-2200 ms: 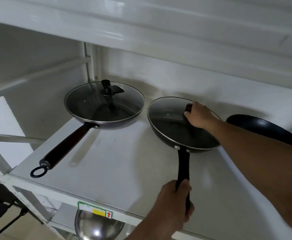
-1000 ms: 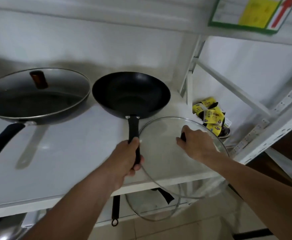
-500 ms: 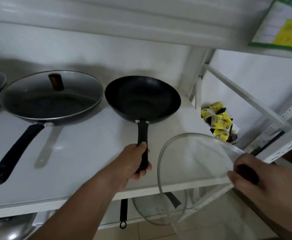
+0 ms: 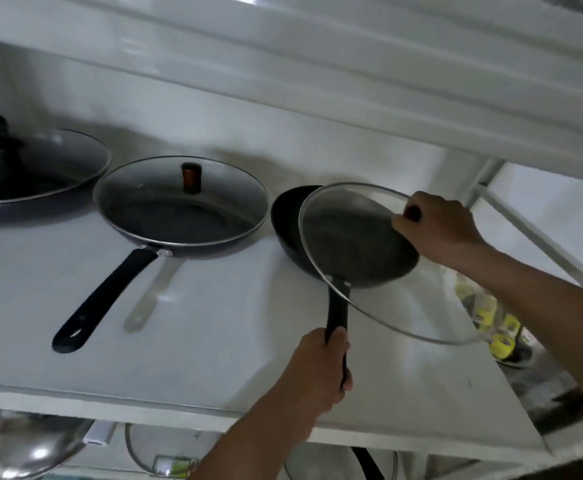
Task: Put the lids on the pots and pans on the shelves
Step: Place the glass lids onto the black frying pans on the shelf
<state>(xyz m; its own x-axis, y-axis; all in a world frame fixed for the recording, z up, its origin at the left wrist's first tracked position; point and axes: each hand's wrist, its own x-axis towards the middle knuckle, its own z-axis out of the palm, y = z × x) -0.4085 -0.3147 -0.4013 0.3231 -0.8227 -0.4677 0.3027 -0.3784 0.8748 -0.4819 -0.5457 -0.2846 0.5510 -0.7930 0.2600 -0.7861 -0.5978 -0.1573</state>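
Observation:
A black pan (image 4: pixel 290 223) sits on the white shelf (image 4: pixel 213 341), right of centre. My left hand (image 4: pixel 317 372) grips its black handle near the shelf's front edge. My right hand (image 4: pixel 435 226) holds a glass lid (image 4: pixel 404 299) by its knob, tilted over the pan, its far rim above the pan and its near rim hanging lower right. To the left, a pan with a glass lid and brown knob (image 4: pixel 182 206) rests covered. At far left stands another lidded pan (image 4: pixel 33 174) with a black knob.
An upper shelf (image 4: pixel 317 64) hangs low overhead. A white frame post (image 4: pixel 480 181) and diagonal brace stand at the right. Yellow packets (image 4: pixel 497 327) lie beyond the shelf's right end. Below are a steel bowl (image 4: pixel 23 445) and another glass lid (image 4: pixel 165 452).
My right hand has lifted the glass lid from beyond the shelf's front right edge up over the black pan. My left hand stays on the pan's handle. The view has tilted up.

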